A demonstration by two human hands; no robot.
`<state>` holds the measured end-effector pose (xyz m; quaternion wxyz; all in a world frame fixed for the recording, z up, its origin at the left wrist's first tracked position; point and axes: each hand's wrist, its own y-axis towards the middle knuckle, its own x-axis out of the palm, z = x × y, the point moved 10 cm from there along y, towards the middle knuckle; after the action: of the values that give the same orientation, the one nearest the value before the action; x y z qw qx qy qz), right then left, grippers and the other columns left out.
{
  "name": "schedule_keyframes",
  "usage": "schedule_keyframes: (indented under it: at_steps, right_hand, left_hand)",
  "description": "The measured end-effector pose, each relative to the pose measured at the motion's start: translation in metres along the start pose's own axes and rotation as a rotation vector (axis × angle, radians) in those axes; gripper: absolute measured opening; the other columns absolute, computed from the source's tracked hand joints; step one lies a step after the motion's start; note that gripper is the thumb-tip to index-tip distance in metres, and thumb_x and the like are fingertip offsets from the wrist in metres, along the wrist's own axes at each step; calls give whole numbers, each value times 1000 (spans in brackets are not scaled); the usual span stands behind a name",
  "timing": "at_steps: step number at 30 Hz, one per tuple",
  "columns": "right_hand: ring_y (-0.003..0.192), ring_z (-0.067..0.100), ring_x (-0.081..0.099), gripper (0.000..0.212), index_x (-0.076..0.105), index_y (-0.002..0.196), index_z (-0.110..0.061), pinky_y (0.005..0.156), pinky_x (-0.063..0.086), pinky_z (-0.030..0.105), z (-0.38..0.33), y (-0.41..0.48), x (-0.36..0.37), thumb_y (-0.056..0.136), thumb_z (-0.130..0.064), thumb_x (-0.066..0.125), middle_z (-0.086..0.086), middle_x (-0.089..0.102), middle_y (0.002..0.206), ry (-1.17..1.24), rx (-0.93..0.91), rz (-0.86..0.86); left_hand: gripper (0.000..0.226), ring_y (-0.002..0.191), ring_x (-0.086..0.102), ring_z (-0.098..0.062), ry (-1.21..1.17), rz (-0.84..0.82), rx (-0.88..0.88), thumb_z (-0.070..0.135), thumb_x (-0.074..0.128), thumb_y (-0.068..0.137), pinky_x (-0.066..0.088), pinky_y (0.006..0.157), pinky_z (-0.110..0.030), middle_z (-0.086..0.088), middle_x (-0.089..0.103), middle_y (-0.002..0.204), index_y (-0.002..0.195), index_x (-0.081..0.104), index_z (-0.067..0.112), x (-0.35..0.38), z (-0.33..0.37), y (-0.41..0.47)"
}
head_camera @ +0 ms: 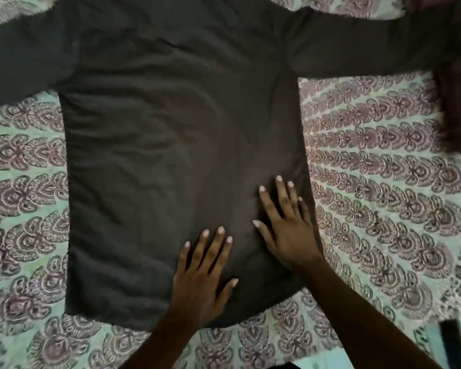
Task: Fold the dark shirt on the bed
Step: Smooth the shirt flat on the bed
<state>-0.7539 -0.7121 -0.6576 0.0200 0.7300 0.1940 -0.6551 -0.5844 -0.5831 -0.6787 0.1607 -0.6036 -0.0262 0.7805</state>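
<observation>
The dark long-sleeved shirt (171,134) lies spread flat on the bed, hem toward me, both sleeves stretched out to the left and right. My left hand (201,278) rests palm down on the lower middle of the shirt, close to the hem, fingers apart. My right hand (285,225) lies flat on the shirt's lower right part, just inside its right edge, fingers spread. Neither hand grips any cloth.
The bed is covered by a pale green sheet (383,209) with a purple floral pattern. A dark red cloth (455,107) lies at the right edge under the end of the right sleeve. A dark flat object (453,342) sits at the lower right corner.
</observation>
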Motion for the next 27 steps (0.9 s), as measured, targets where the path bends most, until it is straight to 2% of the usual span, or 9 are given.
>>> schedule_keyframes:
  at_steps: [5,8,11,14,17,19,21,24,27]
  right_hand:
    - [161,24,0,71,6,164,-40,125,18,57,16,-77,20,102,-65,30,-7,-3,174,53,281,13]
    - [161,27,1,74,5,164,-38,123,21,61,24,-123,28,101,-69,28,-3,-3,174,69,460,11]
    - [160,31,-1,79,5,165,-34,126,10,58,7,-124,22,100,-70,31,4,-3,174,114,438,73]
    - [161,27,-1,78,7,165,-31,127,8,54,-9,-121,26,101,-68,29,3,-2,174,131,347,36]
    - [161,25,-4,81,2,166,-25,128,5,56,-2,-151,35,102,-68,28,1,-5,174,172,510,4]
    - [160,30,-6,89,5,166,-17,126,4,60,-1,-170,36,99,-72,27,5,-5,174,184,639,12]
    - [159,33,-8,93,8,165,-10,126,3,62,-5,-170,32,98,-73,27,11,-5,173,188,697,35]
    - [159,36,-8,87,8,165,-17,124,-5,58,-36,-128,13,101,-70,34,13,-4,173,148,487,131]
    - [159,39,-4,81,15,165,-25,122,-4,60,-85,-74,9,100,-70,34,13,-2,173,78,227,169]
  left_hand:
    - [81,162,8,-27,-9,27,12,66,38,98,16,125,-56,3,8,175,166,15,28,4,4,-21]
    - [80,162,8,-28,-20,47,27,66,38,98,17,125,-56,4,7,175,166,15,29,3,6,-31]
    - [79,162,7,-27,1,74,-9,68,36,98,18,124,-56,3,5,175,166,14,32,1,0,-39]
    - [77,162,7,-27,25,113,-239,70,31,98,14,124,-56,4,2,175,165,12,37,-5,-31,-58]
    - [74,162,5,-26,-21,129,-368,67,29,100,18,125,-57,6,0,175,165,12,37,-4,-53,-90]
    - [72,162,6,-26,-38,113,-336,65,29,101,20,124,-57,6,2,175,165,15,36,-2,-50,-109]
    - [69,160,15,-27,-56,88,-307,63,30,101,27,121,-57,5,9,175,163,24,33,0,-49,-121]
    - [63,150,33,-29,-107,178,-381,56,39,101,35,111,-57,2,22,171,157,37,26,-19,-70,-119]
    - [63,155,25,-30,-85,266,-484,52,40,102,29,115,-58,1,15,173,159,33,25,-37,-110,-106]
